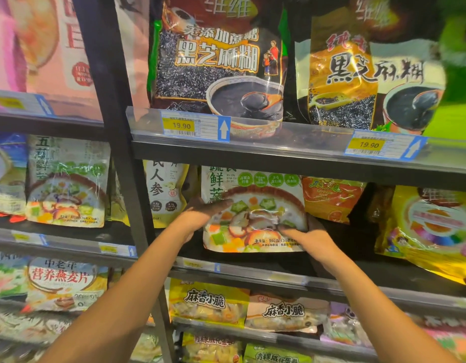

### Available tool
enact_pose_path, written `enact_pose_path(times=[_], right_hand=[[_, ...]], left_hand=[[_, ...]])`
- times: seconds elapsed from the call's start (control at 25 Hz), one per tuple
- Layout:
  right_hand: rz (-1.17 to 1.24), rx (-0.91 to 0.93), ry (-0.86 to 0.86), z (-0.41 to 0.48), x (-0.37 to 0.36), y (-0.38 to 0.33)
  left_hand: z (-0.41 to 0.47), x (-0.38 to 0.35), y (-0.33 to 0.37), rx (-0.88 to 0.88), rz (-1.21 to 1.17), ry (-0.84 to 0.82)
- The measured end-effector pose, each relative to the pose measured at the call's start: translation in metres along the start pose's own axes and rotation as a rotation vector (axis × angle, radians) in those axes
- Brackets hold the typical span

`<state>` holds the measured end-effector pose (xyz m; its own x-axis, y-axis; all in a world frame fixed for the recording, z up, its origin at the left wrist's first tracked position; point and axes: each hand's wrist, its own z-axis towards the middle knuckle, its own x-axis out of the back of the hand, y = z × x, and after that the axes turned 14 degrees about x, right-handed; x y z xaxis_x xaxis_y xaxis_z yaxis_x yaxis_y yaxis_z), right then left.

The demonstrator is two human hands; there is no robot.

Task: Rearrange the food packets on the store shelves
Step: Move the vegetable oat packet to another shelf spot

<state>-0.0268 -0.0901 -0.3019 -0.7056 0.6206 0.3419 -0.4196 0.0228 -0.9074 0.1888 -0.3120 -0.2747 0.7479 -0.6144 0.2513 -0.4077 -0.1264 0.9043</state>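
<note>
Hands frame one packet on the middle shelf [363,276], so the step in hand looks like squaring up a single item rather than carrying stock. The vegetable cereal packet [255,205] stands upright near the shelf's front edge, between a pale ginseng packet [162,189] on its left and an orange soybean-powder packet [331,197] set further back on its right. The left hand [198,218] lies along the packet's upper left edge and the right hand [309,238] against its lower right edge. On both, the fingers look stretched fairly flat on the printed face. The thumbs are out of sight and the hands are smeared by motion, so I cannot tell whether either one hooks behind.

The next move probably calls for a light two-sided nudge to set the packet plumb and face-out in line with its neighbours, keeping the base seated so that it does not slump forward.

The packet is a glossy plastic pouch, flat and roughly rectangular, and its film is wrinkled and catches the light. It should give under pressure and slide easily. The black sesame paste bags [216,64] above are similar shiny, pillowy pouches behind a clear rail with a yellow price tag [182,125]. The shelves and the upright post [114,100] are dark, rigid metal.
</note>
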Motion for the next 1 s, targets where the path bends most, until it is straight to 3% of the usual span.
enact_pose_path(times=[0.32, 0.6, 1.0], right_hand=[[-0.008, 0.014, 0.124, -0.066, -0.009, -0.038], [0.011, -0.084, 0.215, -0.153, -0.035, -0.056], [0.003, -0.136, 0.335, -0.265, -0.044, -0.070]], left_hand=[[-0.055, 0.013, 0.001, 0.055, 0.032, -0.124], [-0.100, 0.019, -0.026, -0.115, -0.024, -0.376], [-0.153, 0.006, -0.066, -0.182, 0.070, -0.500]])
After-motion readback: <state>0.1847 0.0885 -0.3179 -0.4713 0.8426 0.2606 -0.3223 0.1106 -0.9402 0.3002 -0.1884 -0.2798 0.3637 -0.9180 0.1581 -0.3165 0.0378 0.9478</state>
